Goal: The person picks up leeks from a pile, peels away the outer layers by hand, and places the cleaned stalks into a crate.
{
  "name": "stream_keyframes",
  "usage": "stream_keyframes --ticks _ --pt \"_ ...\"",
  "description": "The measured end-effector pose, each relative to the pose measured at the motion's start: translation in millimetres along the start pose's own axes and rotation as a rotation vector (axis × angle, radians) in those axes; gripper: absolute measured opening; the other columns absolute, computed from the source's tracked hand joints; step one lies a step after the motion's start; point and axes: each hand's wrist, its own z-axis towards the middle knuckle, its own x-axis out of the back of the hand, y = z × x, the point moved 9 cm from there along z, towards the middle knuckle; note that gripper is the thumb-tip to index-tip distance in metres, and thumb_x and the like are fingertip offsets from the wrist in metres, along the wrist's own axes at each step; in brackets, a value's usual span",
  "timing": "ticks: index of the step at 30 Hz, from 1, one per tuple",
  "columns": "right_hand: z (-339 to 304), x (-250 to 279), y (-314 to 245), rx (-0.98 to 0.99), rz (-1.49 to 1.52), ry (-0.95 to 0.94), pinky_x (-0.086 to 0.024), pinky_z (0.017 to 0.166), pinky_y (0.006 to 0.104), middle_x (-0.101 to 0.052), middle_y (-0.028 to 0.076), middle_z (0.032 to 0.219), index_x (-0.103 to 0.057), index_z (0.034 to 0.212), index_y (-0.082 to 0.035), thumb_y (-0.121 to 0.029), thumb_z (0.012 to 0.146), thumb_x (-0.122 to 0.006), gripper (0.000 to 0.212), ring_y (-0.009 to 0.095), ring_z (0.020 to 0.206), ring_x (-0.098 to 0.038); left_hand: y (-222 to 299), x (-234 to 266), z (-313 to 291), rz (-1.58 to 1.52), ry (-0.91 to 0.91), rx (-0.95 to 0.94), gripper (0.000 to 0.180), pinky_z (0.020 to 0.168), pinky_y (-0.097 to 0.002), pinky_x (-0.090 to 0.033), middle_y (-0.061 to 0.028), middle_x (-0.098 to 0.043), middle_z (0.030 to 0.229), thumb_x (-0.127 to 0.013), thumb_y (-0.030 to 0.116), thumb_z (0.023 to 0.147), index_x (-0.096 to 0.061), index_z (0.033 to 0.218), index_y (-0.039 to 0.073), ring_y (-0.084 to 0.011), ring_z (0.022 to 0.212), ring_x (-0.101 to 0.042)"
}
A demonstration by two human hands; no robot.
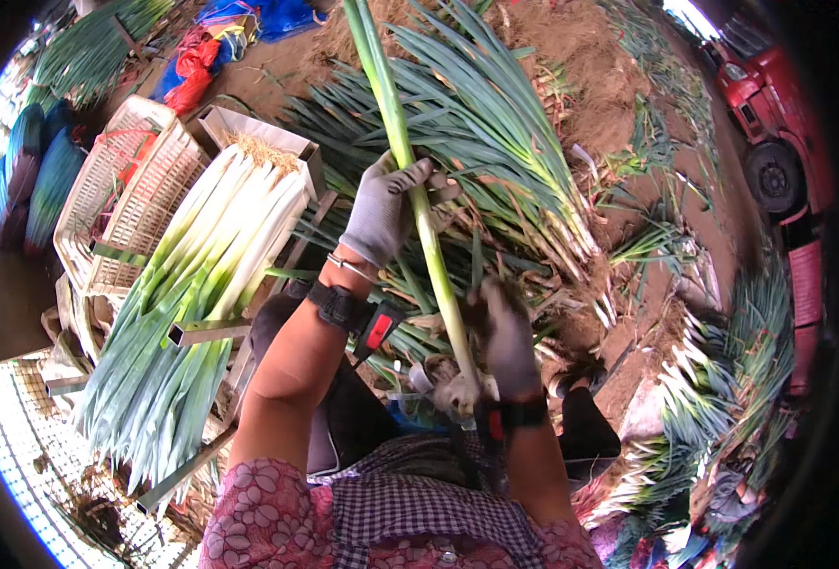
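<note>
A long green onion stands slanted before me, its leaves up and its pale root end low by my lap. My left hand, in a grey knit glove, is closed around its middle. Beside the lower stalk is my right hand, gloved too and blurred; its fingers cannot be made out, nor whether they touch the stalk. To my left, a stack of clean white-stemmed green onions lies in a metal rack, roots against its far end. Beyond my hands spreads a heap of untrimmed green onions.
A cream plastic basket stands left of the rack, near blue net bundles. Red and blue netting lies on the soil at far left. More green onions are piled at right, before a red vehicle.
</note>
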Motion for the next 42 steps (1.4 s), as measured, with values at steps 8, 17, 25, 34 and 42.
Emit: stream_keyframes --ticks 8,17,25,34,42 --pt "-19.7 -7.1 31.1 0.008 -0.178 -0.187 -0.046 0.057 0.0267 -0.060 0.004 0.076 -0.063 0.098 -0.001 -0.033 0.090 -0.058 0.033 0.012 0.065 -0.055 -43.8 34.3 10.5 0.015 0.213 0.086 0.020 0.059 -0.0297 -0.047 -0.0030 -0.053 0.071 -0.054 0.023 0.094 -0.054 0.089 0.004 -0.0169 0.061 -0.053" --pt "-134.5 41.3 38.4 -0.477 -0.198 -0.033 -0.043 0.062 0.0294 -0.059 0.011 0.081 -0.063 0.094 0.002 -0.007 0.087 -0.053 0.016 0.018 0.070 -0.056 -41.0 123.4 36.4 0.064 0.549 0.021 0.019 0.049 -0.0298 -0.039 -0.0002 -0.049 0.060 -0.055 0.019 0.089 -0.057 0.073 0.010 -0.0167 0.049 -0.045" --pt "-35.9 19.4 32.9 -0.092 -0.315 -0.068 -0.052 0.071 0.0342 -0.063 0.015 0.097 -0.056 0.116 -0.003 -0.020 0.082 -0.068 0.040 0.023 0.078 -0.064 -64.1 109.5 37.5 0.769 0.264 -0.212 0.013 0.053 -0.0295 -0.045 -0.0012 -0.048 0.063 -0.056 0.013 0.089 -0.057 0.079 0.005 -0.0144 0.054 -0.048" --pt "-153.6 78.1 29.8 0.129 -0.596 -0.280 -0.049 0.087 0.0289 -0.062 0.012 0.111 -0.059 0.116 -0.005 -0.018 0.086 -0.063 0.033 0.022 0.098 -0.063 -9.8 128.0 57.6 0.563 0.672 -0.079 0.030 0.045 -0.0302 -0.033 -0.0009 -0.040 0.050 -0.057 0.015 0.082 -0.045 0.054 0.012 -0.0149 0.043 -0.038" --pt "61.7 201.1 139.6 0.034 -0.849 0.243 -0.050 0.075 0.0360 -0.068 0.016 0.091 -0.058 0.117 -0.007 -0.025 0.085 -0.062 0.037 0.028 0.087 -0.065 -35.1 -6.7 4.2 0.268 0.184 -0.164 0.018 0.056 -0.0275 -0.044 -0.0015 -0.050 0.066 -0.059 0.020 0.086 -0.057 0.096 0.004 -0.0140 0.058 -0.051"
